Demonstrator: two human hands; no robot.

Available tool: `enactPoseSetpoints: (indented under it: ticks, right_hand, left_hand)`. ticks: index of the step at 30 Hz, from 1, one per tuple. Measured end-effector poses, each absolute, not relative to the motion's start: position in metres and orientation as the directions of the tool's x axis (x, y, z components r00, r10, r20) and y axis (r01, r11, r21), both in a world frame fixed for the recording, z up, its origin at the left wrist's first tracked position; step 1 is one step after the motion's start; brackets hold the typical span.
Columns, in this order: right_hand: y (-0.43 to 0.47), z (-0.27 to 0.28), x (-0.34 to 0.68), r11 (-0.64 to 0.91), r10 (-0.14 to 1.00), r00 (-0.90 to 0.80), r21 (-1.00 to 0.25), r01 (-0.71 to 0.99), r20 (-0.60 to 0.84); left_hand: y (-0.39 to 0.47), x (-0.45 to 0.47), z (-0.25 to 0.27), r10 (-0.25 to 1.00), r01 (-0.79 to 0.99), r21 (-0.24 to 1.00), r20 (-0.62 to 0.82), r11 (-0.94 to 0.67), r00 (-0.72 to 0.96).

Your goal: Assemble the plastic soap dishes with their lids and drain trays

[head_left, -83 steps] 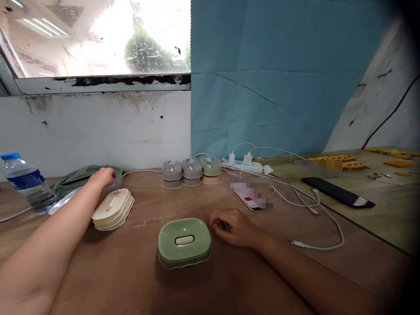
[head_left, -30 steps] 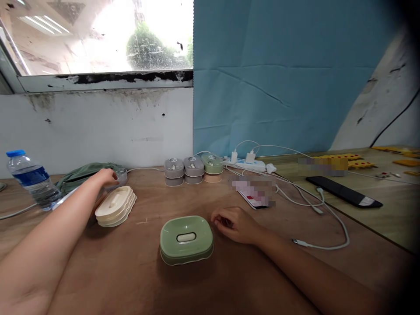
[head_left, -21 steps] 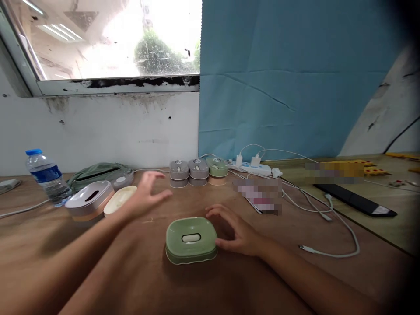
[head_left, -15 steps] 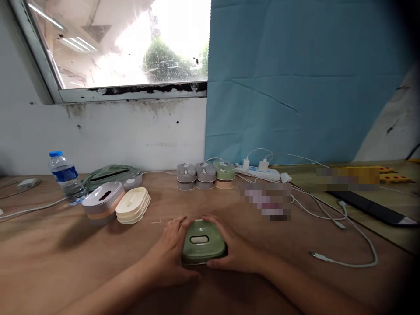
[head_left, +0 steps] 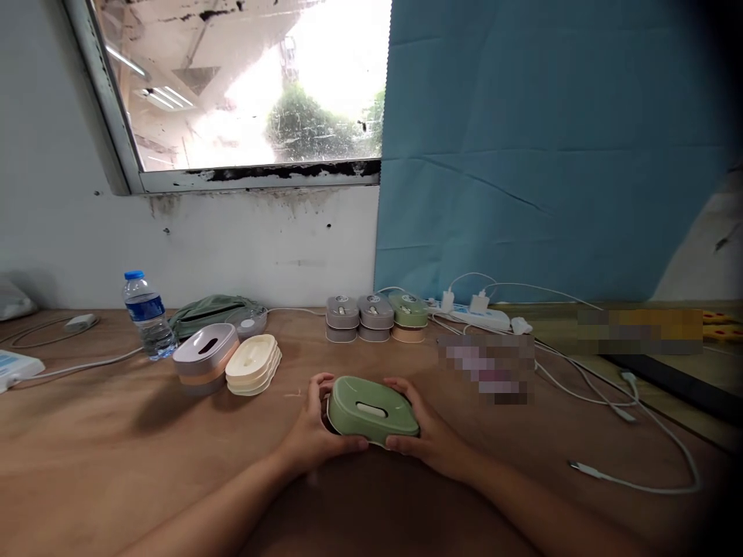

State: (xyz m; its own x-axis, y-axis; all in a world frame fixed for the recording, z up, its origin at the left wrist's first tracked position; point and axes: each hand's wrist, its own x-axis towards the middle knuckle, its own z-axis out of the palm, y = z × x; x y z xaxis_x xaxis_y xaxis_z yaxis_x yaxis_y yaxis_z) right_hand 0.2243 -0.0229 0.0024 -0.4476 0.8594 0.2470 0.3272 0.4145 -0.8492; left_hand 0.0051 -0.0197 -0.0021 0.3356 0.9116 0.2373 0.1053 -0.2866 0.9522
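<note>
Between my two hands is a rounded green plastic box lid (head_left: pixel 361 394) with an oval slot in its top and a pale rim along its lower edge. It is tilted, with its right side lower. My left hand (head_left: pixel 319 429) grips its left side, thumb along the near edge. My right hand (head_left: pixel 426 425) is closed around the right side, its thumb also on the near edge. Left of my hands stand a stack of cream inner trays (head_left: pixel 252 363) and a stack of lilac and peach box shells (head_left: pixel 207 352) with an oval slot on top.
Several small grey and green boxes (head_left: pixel 360 313) stand in a row at the back. A water bottle (head_left: pixel 148 317) and a green pouch (head_left: pixel 217 309) are at the back left. White cables (head_left: pixel 644 487) and a power strip (head_left: pixel 481 316) lie right, near a blurred patch.
The green lid has been turned and tilted between my hands, and its left side is now higher. My view has swung a little to the left.
</note>
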Motion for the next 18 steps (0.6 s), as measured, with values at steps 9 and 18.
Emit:
enactPoseSetpoints:
  ticks: [9, 18]
  right_hand:
    - [-0.019, 0.005, 0.228, 0.377, 0.896, -0.348, -0.888, 0.263, 0.277]
    - [-0.009, 0.000, 0.237, 0.372, 0.919, -0.212, -0.908, 0.193, 0.331]
  left_hand:
    - [-0.009, 0.002, -0.007, 0.920, -0.117, 0.977, 0.208, -0.179, 0.332]
    - [-0.012, -0.015, -0.002, 0.891, 0.432, 0.830, 0.159, -0.354, 0.426]
